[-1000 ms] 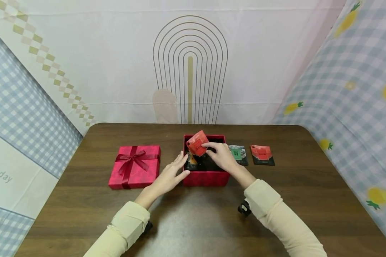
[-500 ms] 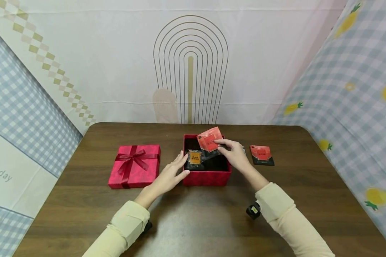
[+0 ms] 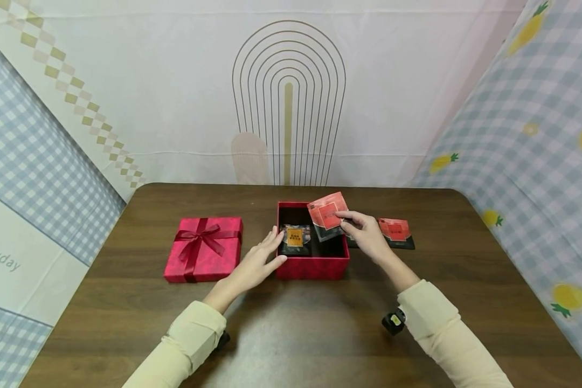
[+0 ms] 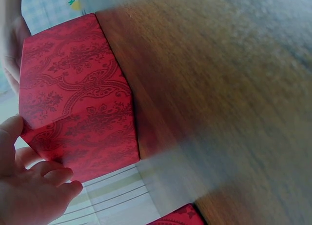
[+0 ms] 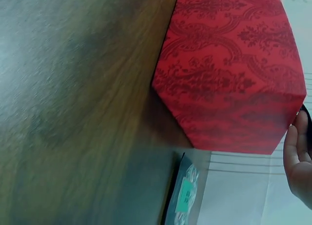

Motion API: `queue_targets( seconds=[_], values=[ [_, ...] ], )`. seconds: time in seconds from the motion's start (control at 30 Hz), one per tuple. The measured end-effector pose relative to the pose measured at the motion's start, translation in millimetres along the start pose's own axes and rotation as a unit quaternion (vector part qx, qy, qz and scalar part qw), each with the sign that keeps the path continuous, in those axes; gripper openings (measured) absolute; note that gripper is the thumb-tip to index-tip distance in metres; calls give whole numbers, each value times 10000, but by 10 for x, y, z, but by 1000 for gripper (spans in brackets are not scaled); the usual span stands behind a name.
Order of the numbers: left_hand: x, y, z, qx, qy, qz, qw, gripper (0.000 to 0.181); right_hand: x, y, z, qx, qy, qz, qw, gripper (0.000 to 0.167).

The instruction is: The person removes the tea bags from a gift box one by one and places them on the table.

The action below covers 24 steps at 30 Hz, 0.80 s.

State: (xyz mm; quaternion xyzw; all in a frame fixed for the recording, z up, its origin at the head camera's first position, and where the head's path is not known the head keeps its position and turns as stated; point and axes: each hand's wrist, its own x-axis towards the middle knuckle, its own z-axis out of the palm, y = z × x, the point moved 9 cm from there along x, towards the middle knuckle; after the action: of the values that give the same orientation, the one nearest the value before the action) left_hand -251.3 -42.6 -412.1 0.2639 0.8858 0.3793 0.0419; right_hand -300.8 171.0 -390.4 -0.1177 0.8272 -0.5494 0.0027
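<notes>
The red box [image 3: 311,268] stands without its lid, its outer side also facing the left wrist view [image 4: 78,83] and the right wrist view [image 5: 229,73]. My left hand [image 3: 252,269] rests on its left edge, fingers nearly straight. Between thumb and fingers, my right hand [image 3: 368,237] pinches a red and black packet [image 3: 328,211], tilted above the box's right half. Inside on the left lies a packet with an orange label [image 3: 295,237]. In the wrist views appear the left hand [image 4: 36,186] and, partly cut off, the right hand [image 5: 299,161].
Left of the box lies the red lid with a ribbon bow [image 3: 201,248]. Right of it, a red and black packet [image 3: 396,230] lies on the wooden table [image 3: 291,334]. A green-labelled packet [image 5: 185,193], mostly hidden by the right hand in the head view, lies beside the box.
My right hand has moved right with the red packet, from over the box's middle to its right half. The orange-labelled packet is more exposed. My left hand has stayed at the box edge.
</notes>
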Motion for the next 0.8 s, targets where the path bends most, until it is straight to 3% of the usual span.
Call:
queue_targets(
  seconds=[0.3,0.53,0.8],
  values=[
    [-2,6,2,-1,-20,-5,10000,58,-68,140,-276,432,570,264,9971,33],
    [4,1,-1,29,-1,31,10000,58,-124,251,-484,480,829,454,9944,33],
    [-2,2,-1,54,4,-5,10000,58,-161,364,-628,866,1059,329,9901,32]
  ],
)
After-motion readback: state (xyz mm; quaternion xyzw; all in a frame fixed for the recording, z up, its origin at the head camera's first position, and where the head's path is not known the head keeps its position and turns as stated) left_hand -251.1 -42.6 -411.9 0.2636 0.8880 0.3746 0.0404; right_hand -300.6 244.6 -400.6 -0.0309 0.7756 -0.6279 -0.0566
